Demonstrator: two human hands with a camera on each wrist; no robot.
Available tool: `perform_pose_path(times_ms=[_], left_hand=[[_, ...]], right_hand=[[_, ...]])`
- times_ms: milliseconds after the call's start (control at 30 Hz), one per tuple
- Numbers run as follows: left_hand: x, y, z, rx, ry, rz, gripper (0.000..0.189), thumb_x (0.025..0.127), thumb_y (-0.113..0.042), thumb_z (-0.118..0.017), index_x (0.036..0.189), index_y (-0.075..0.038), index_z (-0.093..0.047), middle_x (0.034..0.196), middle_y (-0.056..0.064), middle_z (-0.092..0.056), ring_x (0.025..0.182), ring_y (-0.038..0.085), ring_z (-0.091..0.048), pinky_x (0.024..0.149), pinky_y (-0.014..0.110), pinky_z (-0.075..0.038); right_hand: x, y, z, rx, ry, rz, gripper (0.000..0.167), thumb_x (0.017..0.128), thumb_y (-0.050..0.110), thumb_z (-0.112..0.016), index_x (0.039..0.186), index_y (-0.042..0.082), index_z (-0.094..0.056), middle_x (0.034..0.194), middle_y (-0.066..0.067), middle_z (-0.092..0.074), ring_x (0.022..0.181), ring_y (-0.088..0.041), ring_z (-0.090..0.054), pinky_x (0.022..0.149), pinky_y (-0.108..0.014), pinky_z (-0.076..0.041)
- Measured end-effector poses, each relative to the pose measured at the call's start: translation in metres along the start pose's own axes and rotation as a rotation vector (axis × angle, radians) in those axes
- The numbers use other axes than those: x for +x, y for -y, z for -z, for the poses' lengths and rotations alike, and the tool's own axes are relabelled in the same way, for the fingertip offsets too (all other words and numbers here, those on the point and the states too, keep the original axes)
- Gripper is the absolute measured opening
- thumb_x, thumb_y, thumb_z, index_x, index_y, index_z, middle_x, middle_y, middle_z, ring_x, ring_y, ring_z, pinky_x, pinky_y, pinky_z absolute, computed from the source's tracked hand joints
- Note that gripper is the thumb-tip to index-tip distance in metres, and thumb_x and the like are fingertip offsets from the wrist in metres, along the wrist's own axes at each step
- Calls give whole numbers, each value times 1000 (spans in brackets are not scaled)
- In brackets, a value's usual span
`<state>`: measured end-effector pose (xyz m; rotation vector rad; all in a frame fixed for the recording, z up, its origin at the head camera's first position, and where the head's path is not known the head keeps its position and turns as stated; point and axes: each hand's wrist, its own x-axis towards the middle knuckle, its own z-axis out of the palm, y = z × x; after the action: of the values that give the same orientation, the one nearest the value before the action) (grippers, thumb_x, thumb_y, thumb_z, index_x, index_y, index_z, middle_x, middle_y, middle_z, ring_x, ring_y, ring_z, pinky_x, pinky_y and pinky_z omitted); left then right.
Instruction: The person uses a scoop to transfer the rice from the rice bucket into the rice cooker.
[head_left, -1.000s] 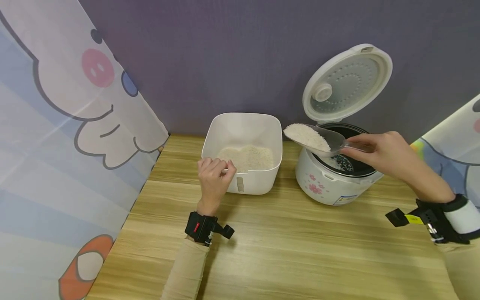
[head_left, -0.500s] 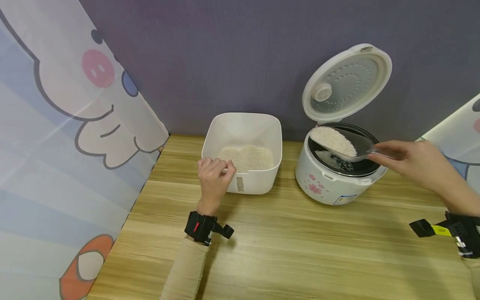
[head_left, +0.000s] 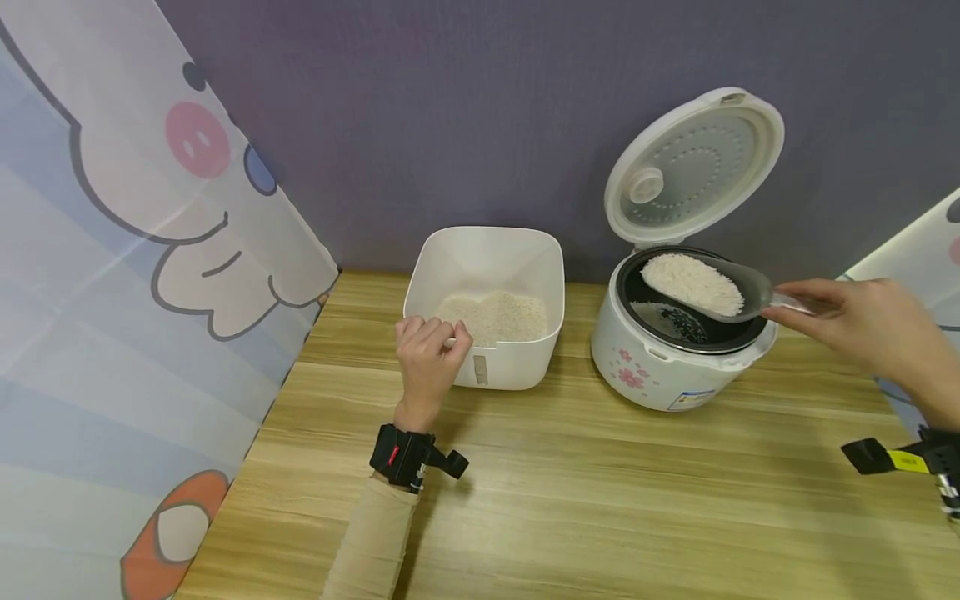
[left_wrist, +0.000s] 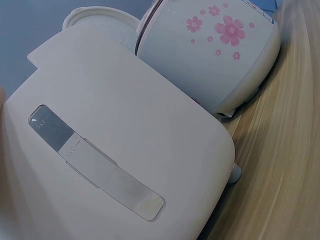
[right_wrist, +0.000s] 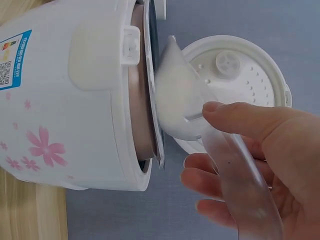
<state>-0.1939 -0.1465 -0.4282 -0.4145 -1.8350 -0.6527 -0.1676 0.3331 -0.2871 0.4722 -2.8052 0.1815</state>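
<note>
My right hand (head_left: 870,321) grips the handle of a clear plastic scoop (right_wrist: 237,175), thumb on top. White rice (head_left: 692,282) is heaped in the scoop, which hangs over the open pot of a white rice cooker (head_left: 645,371) with pink flowers. Some rice (head_left: 663,321) lies in the dark inner pot (head_left: 735,335). My left hand (head_left: 430,358) holds the front rim of a white rice bin (head_left: 517,367) with curled fingers. Rice (head_left: 498,317) covers the bin's floor. In the left wrist view, the bin's front wall (left_wrist: 130,120) hides nearly all of that hand.
The cooker's lid (head_left: 697,167) stands raised on its hinge at the back. Behind both containers rises a grey wall (head_left: 450,108). A patterned cloth (head_left: 150,333) hangs at the left of the wooden table (head_left: 570,492). Each wrist wears a black camera strap (head_left: 405,456).
My right hand has carried the loaded scoop rightward, from the cooker's left edge to over the pot. The heap of rice stays in it. My left hand keeps its place on the bin.
</note>
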Motion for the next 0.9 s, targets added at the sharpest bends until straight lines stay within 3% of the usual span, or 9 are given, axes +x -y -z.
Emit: perform_pose_path(times_ms=[333,533,633,800,900], left_hand=[[0,0,0,-20,-17,10,33,79,-1,-65,52,-8,-48,47,1,-38,53,22,-36,71,42,-39],[0,0,-1,-15,-17,-8,37,79,-1,-66,52,-8,-42,47,1,-37,54,23,-36,71,42,-39],[-1,0,-2,-17,-17,-10,38,79,-1,-67,52,-8,-42,48,1,-38,54,23,-36,71,43,-39],[-2,1,-2,-14,-9,-4,38,78,0,-68,52,-9,-42,48,0,-38,54,22,-37,72,43,-39],[-1,2,-2,-17,-7,-3,38,79,-2,-68,52,-9,-43,48,0,-39,54,22,-37,72,43,-39]], right_hand=[[-3,-6,-6,-15,-136,85,44,89,36,-77,109,-3,-75,80,-21,-75,45,-27,-56,40,-30,-34],[-5,-8,-11,-19,-184,114,46,92,39,-74,112,-3,-75,80,-21,-75,38,-15,-45,37,-27,-24],[-6,-9,-15,-26,-220,130,59,97,53,-64,111,-3,-75,80,-21,-75,37,-12,-41,36,-26,-21],[-5,-9,-21,-55,-344,194,95,96,78,-33,106,-6,-76,82,-25,-73,38,-28,-50,34,-27,-20],[-5,-7,-24,-104,-417,233,95,98,76,-29,103,-6,-77,85,-26,-73,44,-38,-57,33,-30,-23]])
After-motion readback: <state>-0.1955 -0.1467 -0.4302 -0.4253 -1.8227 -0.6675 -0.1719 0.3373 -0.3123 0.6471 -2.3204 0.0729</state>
